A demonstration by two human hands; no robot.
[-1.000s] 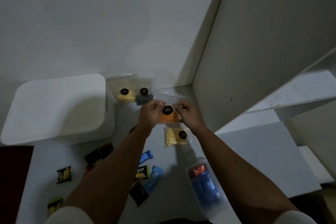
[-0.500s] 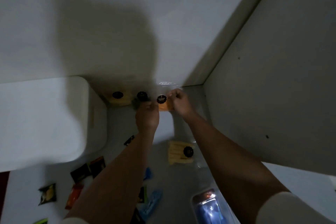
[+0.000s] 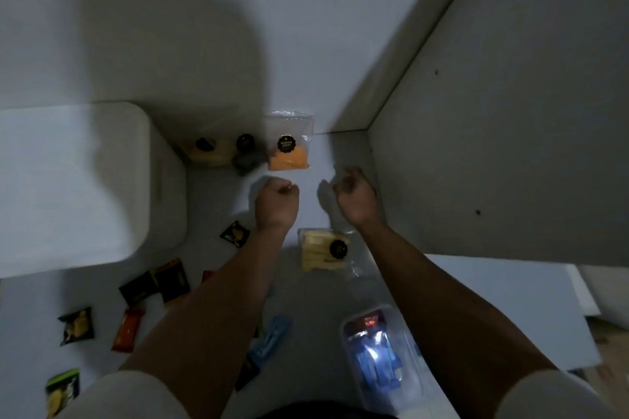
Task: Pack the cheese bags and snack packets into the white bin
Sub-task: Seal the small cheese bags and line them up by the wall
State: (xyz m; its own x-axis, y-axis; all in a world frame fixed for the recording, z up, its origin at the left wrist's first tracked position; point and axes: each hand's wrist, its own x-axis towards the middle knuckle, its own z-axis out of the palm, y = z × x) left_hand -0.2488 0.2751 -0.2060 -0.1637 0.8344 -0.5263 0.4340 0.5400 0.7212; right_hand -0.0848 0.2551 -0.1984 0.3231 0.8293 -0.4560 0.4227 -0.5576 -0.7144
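The clear plastic bag of orange cheese with a round black label (image 3: pixel 289 150) stands propped against the far wall, apart from both hands. It looks light and floppy: slick film above, a soft lump of cheese at the bottom, so a pinch on the empty upper film or a cradle under the cheese would likely serve best, since the film may slip. Just left of it, in shadow, lean two more labelled cheese bags, one pale yellow (image 3: pixel 207 154) and one dark (image 3: pixel 245 156). Nearer, a clear bag of pale yellow cheese sticks (image 3: pixel 321 250) lies flat on the white surface.

The left hand (image 3: pixel 276 202) and right hand (image 3: pixel 355 196) hover just near of the orange bag, both curled into loose fists and holding nothing.

The white bin (image 3: pixel 85 184) sits at the left, seemingly with a closed lid. Small dark, orange and blue snack packets (image 3: pixel 129 325) lie scattered near left, none packed yet. A clear pack of blue items (image 3: pixel 374 355) lies near right.
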